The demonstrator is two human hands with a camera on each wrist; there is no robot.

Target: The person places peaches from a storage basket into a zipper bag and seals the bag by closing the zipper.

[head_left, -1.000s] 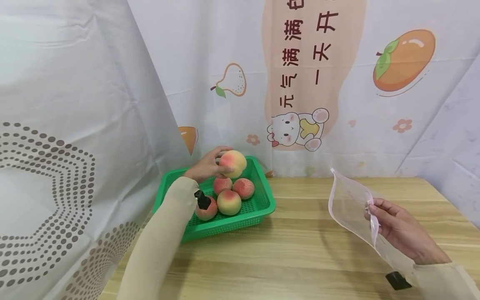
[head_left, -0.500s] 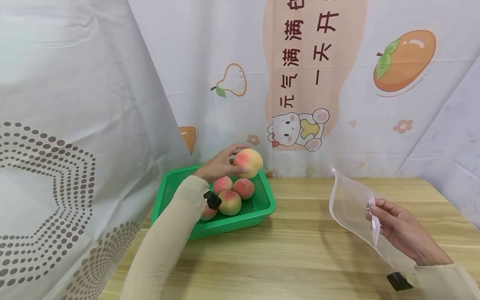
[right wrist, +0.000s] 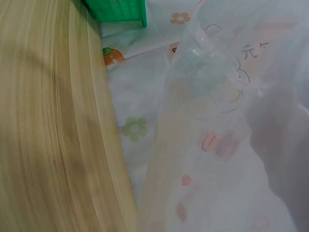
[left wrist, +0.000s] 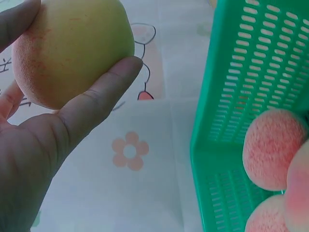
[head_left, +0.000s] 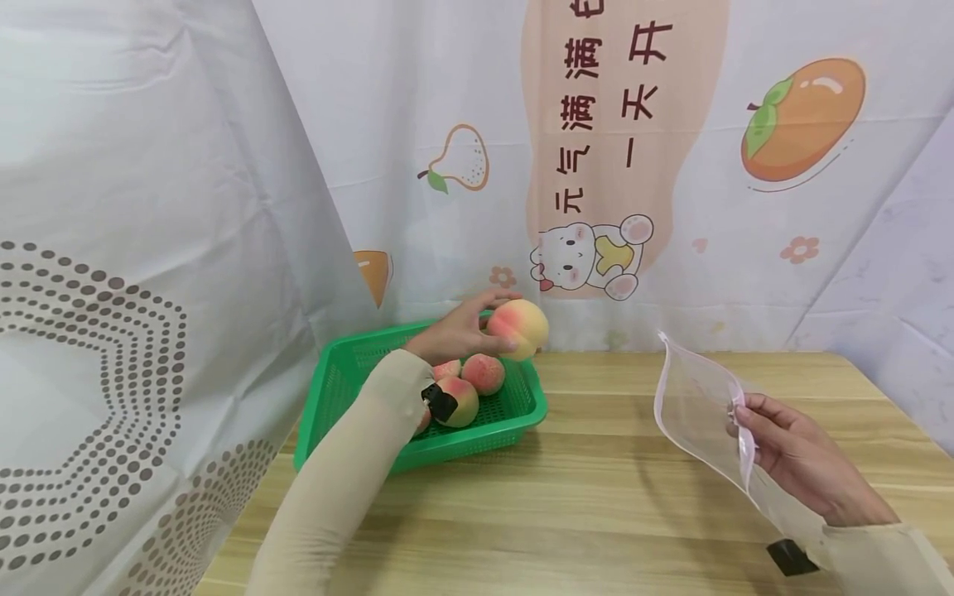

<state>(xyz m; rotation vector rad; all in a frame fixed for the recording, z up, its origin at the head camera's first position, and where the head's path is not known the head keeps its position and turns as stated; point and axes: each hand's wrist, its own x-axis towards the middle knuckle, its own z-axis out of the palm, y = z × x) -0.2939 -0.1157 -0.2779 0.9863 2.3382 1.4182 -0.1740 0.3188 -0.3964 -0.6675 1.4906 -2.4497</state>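
My left hand [head_left: 462, 329] grips a yellow-and-red peach [head_left: 522, 329] above the right end of a green plastic basket [head_left: 537, 403]. In the left wrist view the thumb and fingers curl round the peach [left wrist: 77, 43]. Several other peaches [head_left: 484, 375] lie in the basket, some partly hidden by the left wrist. On the right, my right hand [head_left: 801, 455] pinches the pink-edged rim of a clear zip bag [head_left: 693, 397], held up over the table. The bag [right wrist: 193, 125] fills much of the right wrist view and blurs the hand behind it.
The wooden table [head_left: 596, 497] runs between the basket and the bag. A white printed cloth [head_left: 633, 314] hangs behind the table, and another patterned cloth [head_left: 186, 248] hangs along the left side.
My left hand has carried the peach to the right, from over the basket's middle to its right end. My right hand and the zip bag stay in place.
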